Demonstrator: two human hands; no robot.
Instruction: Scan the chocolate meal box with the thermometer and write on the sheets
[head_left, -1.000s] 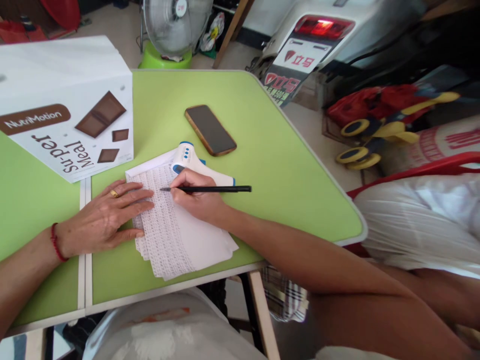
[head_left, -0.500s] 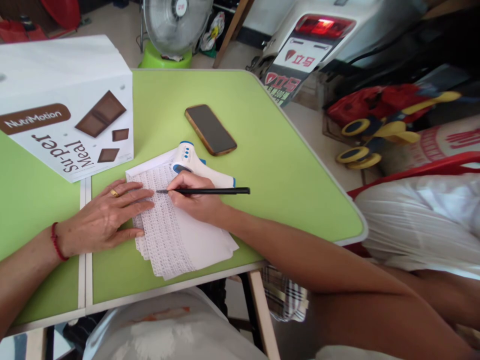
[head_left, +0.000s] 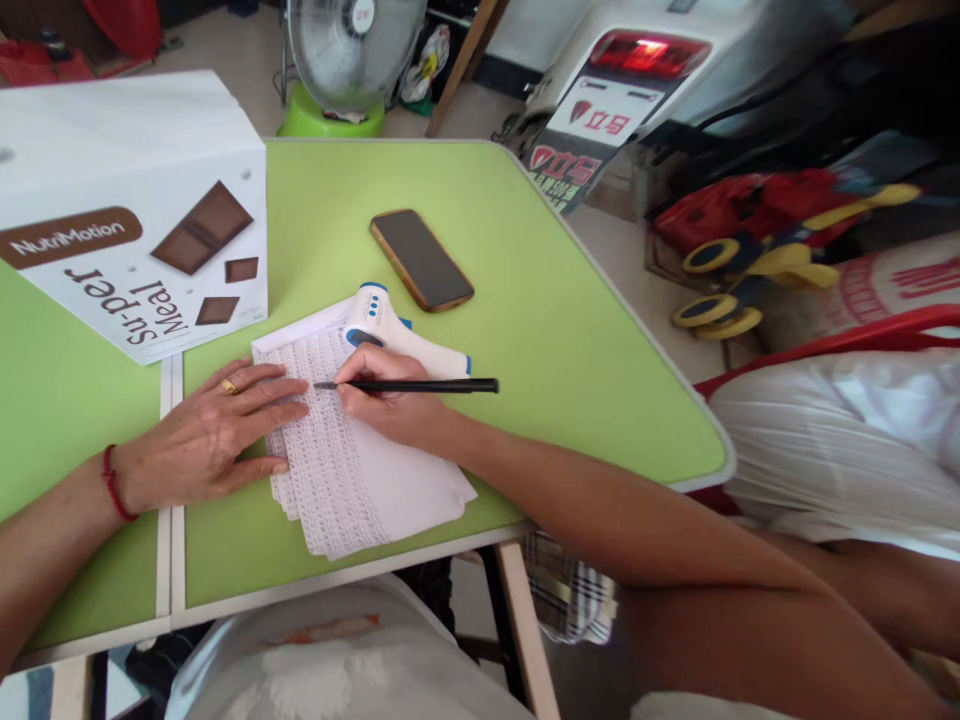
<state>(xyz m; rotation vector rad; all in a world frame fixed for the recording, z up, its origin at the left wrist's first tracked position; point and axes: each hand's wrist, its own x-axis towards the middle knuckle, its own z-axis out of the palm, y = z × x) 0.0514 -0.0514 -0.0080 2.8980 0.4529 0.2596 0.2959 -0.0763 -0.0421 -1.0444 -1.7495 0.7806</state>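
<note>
right hand [head_left: 390, 405] pinched round a black pen [head_left: 409, 385], held nearly level with its tip just ahead of the fingertips [head_left: 346, 378], touching the printed sheets of paper [head_left: 352, 470] as if to mark a line there. left hand [head_left: 206, 435] laid flat and spread, gripping nothing, fingers [head_left: 274, 385] pressing the near edge of the stack, most likely to keep the loose pages from sliding under the pen. ring on one finger, red cord at the wrist. just beyond the right knuckles, a white and blue thermometer [head_left: 390, 330], lying on the far end of the paper, perhaps as a weight. further out past it, a phone [head_left: 420, 260], face up, apart from everything. beyond the left fingers, a white carton [head_left: 142, 230] printed with brown chocolate squares. all on a lime green table [head_left: 540, 330] with a pale rim and a seam under the left palm. behind, a fan [head_left: 349, 45] on a green base, a scooter's rear with a red lamp [head_left: 645, 50], a red bag and yellow-wheeled skates on the floor; a person in white seated off the right elbow.
</note>
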